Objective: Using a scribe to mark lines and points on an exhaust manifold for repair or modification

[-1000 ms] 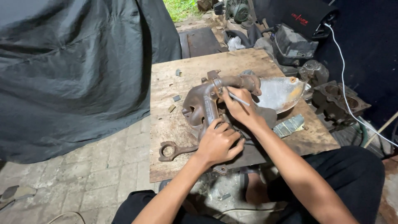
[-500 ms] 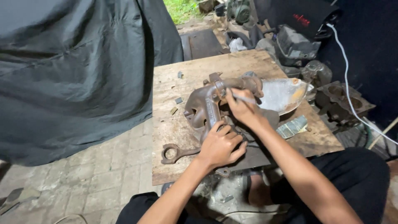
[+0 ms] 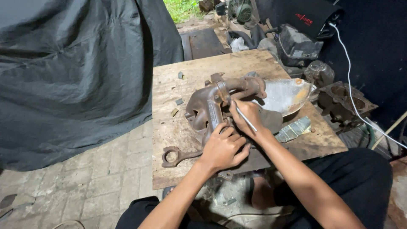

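Head view: rusty manifold (image 3: 212,106) under left hand (image 3: 222,148)

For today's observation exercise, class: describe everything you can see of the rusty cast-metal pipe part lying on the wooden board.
The rusty pipe part looks like cast iron, brown and pitted, with curved branching tubes joined to flat flanges with openings. It lies on its side on the worn wooden board, beside a dented metal bowl. The left hand rests against its near end; the right hand, holding a thin metal rod, presses on its middle.
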